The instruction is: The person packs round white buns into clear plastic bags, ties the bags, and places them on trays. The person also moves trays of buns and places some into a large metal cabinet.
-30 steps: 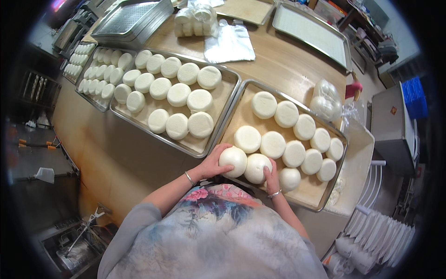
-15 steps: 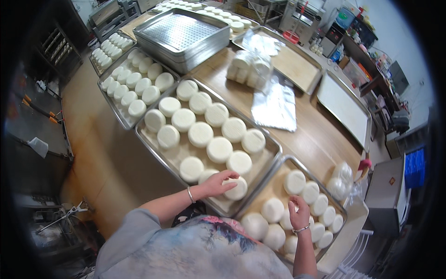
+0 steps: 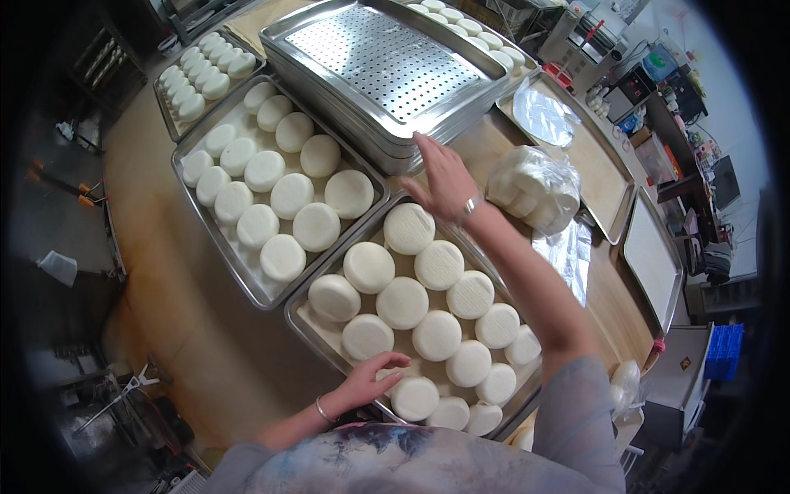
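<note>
The wooden table [image 3: 613, 286] runs on to the right past the stack of perforated metal trays [image 3: 370, 70], which serves here as the landmark. Nearer the person than the stack lies the near tray [image 3: 434, 367], lined and filled with rows of round white buns. To the stack's left, close along its side, the left tray [image 3: 226, 247] carries more of them. Just right of the stack's near end sits a clear bag of buns [image 3: 535, 189], with flat plastic bags [image 3: 564, 259] farther right and nearer the person.

The right hand [image 3: 444, 177] is at the stack's near corner, fingers stretched out and thumb apart, gripping nothing; whether its fingertips touch the metal, I cannot tell. The left hand [image 3: 372, 383] is on the person's side of the near tray, well apart from the stack, its fingers loosely curled with a gap to the thumb, holding nothing. Just beside it is a bun [image 3: 414, 398].

The step in hand seems to be a reach by the right arm over the near tray toward the stack. As I judge it, a move onto the stack's edge would call for a curled grip and a forearm kept clear of the buns.
</note>
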Demonstrator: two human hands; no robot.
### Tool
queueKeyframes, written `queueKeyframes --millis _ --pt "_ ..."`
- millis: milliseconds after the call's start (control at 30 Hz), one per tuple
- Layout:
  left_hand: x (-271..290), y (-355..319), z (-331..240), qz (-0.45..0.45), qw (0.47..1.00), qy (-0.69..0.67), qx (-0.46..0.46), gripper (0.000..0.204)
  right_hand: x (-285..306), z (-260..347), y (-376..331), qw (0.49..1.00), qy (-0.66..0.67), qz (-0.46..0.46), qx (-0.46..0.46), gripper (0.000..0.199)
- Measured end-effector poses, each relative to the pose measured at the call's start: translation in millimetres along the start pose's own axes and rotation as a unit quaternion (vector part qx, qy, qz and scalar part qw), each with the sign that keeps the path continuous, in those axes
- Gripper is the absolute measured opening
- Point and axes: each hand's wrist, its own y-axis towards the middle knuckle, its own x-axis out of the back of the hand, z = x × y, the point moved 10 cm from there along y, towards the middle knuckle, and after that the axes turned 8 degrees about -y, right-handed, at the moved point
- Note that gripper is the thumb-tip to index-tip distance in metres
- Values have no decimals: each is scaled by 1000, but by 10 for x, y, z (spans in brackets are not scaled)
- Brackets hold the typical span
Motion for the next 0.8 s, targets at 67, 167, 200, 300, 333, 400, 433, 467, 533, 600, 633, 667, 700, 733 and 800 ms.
queueKeyframes --millis 67,167,200,300,333,400,433,467,533,600,633,667,700,733,800 --pt "172 -45 6 -20 999 -47 -5 31 -261 -77 570 999 -16 42 -14 70" --pt "288 -67 75 -33 997 -67 15 31 -745 -226 1074 973 -84 207 -54 54" --pt "303 -51 82 -35 996 -77 17 31 -856 -278 1108 962 -70 256 -66 64" --pt "282 50 122 -34 990 -130 39 32 -848 -332 1113 970 -75 225 -56 50" --pt "267 87 117 -31 991 -120 41 32 -827 -339 1052 971 -88 220 -36 48" --pt "226 160 92 -22 993 -110 40 32 -723 -408 862 974 -115 194 -25 45" --pt "206 197 75 -20 993 -106 38 32 -561 -436 752 987 -85 132 -22 34" --pt "164 226 73 -13 994 -99 45 32 -313 -449 607 999 -19 25 -14 32" --pt "88 269 67 -5 992 -111 57 32 130 -566 106 980 92 -176 -9 27" --pt "-14 301 103 10 989 -120 87 32 264 -796 -585 964 92 -243 -63 30" --pt "-65 317 122 17 985 -136 101 32 229 -944 -943 967 50 -224 -110 33" --pt "-105 334 111 26 988 -118 98 32 155 -1096 -1304 971 -4 -183 -154 36" --pt "-146 354 105 34 989 -108 94 32 65 -1354 -1690 963 -34 -133 -231 40" --pt "-191 378 88 43 990 -105 82 32 -63 -1649 -2079 944 -61 -62 -318 46" --pt "-256 425 140 47 989 -107 93 32 -253 -2200 -2892 848 -175 92 -492 58"
